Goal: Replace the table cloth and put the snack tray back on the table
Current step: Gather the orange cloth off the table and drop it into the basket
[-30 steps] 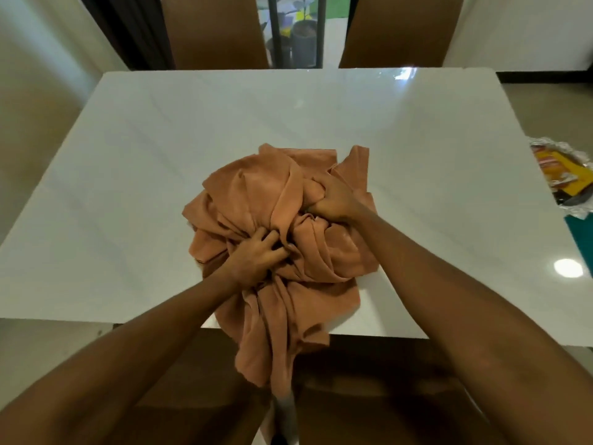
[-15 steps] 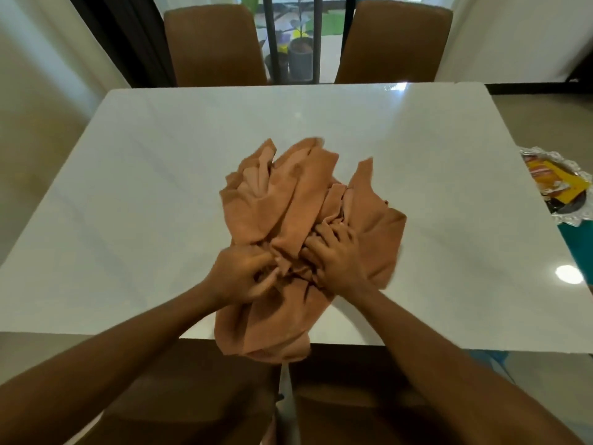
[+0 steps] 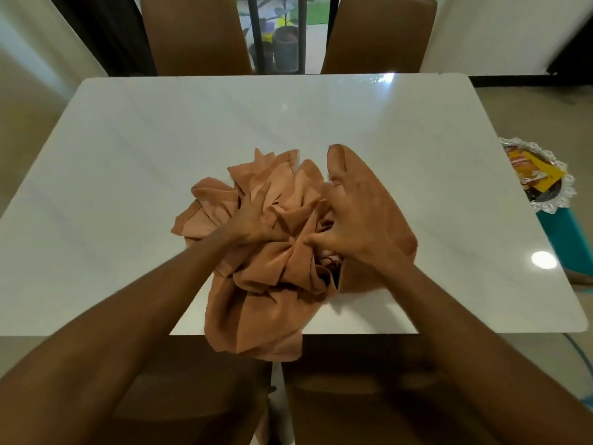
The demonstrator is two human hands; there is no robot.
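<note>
Left hand (image 3: 253, 228) and right hand (image 3: 356, 229) pressed wide-splayed fingers (image 3: 256, 203) into the bunched cloth (image 3: 266, 303) on the counter (image 3: 128, 175), probably seeking an edge.

**Dining room with a white table**

A glossy white table (image 3: 128, 155) fills the middle of the view. Two brown far chairs stand at its far side, one on the left (image 3: 195, 36) and one on the right (image 3: 378, 36). Two brown near chairs (image 3: 192, 396) sit at the near edge. Between the far chairs, a window (image 3: 256, 33) with dark bars shows potted plants (image 3: 285, 46) in daylight outside. A dark curtain (image 3: 106, 33) hangs at far left. The walls (image 3: 497, 33) are pale and the floor (image 3: 529, 107) is beige. A round lamp reflection (image 3: 544, 260) shines on the table's right side.
</note>
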